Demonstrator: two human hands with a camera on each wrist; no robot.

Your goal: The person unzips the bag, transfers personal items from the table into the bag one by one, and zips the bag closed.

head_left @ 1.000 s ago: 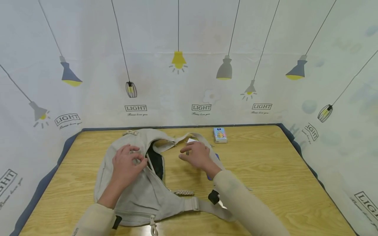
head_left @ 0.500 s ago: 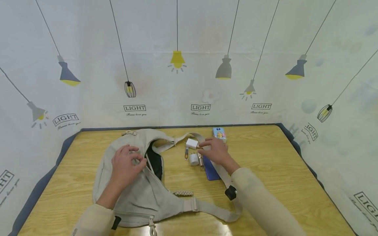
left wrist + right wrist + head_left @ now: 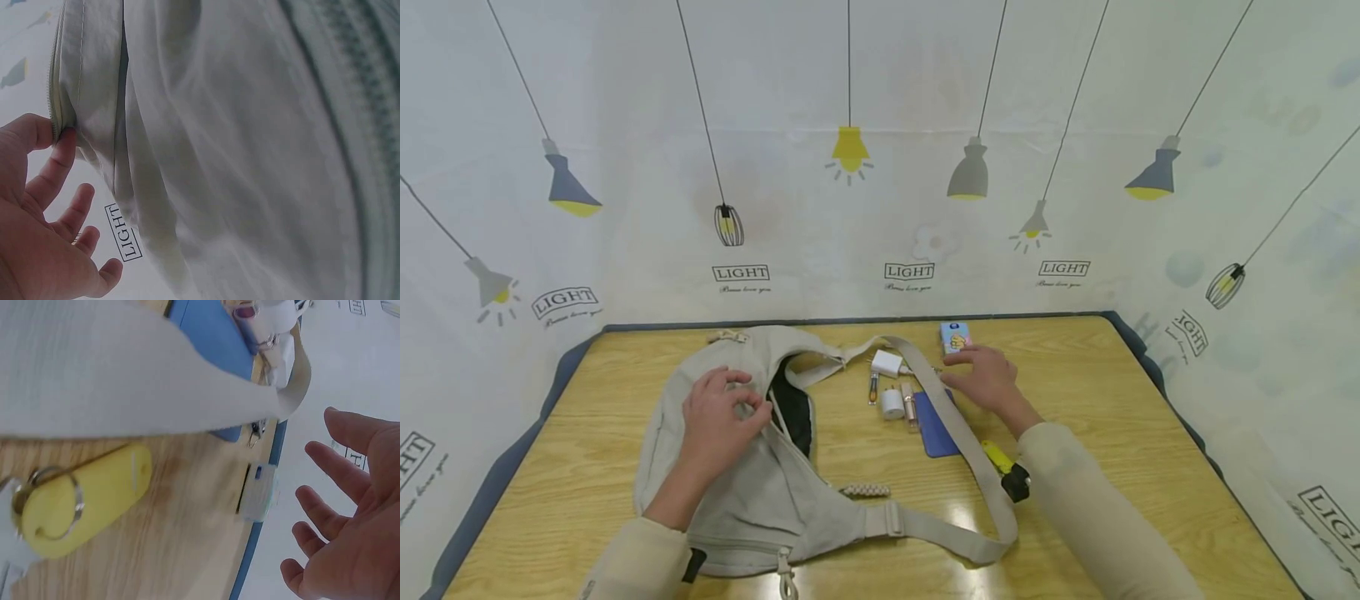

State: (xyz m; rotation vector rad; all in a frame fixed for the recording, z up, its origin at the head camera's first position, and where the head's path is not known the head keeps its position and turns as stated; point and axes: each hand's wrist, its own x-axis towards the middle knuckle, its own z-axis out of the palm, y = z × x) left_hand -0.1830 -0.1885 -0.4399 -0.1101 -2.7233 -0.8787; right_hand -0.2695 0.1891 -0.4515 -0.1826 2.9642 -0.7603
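A light grey-beige bag (image 3: 737, 492) lies on the table with its dark opening facing right. My left hand (image 3: 718, 412) pinches the zippered edge (image 3: 55, 100) of that opening between thumb and index finger; the other fingers are loosely spread. My right hand (image 3: 985, 379) hovers with relaxed, parted fingers beyond the bag's strap (image 3: 966, 437), holding nothing. Closest to it in the head view is a small light-blue printed pack (image 3: 955, 336). Under the strap lies a flat blue rectangular item (image 3: 934, 427), partly covered.
Inside the strap loop lie a white charger plug (image 3: 887, 362), a rounder white plug (image 3: 892, 404), a lipstick-like tube (image 3: 911, 408) and a small slim item (image 3: 873, 388). Right of the strap is a yellow tag (image 3: 94, 500) on a ring. A printed backdrop rises behind the wooden table (image 3: 1112, 433).
My right hand has moved right, from above the small items to past the strap, uncovering them. The strap has spread outward to the right. My left hand keeps its pinch on the bag's edge.
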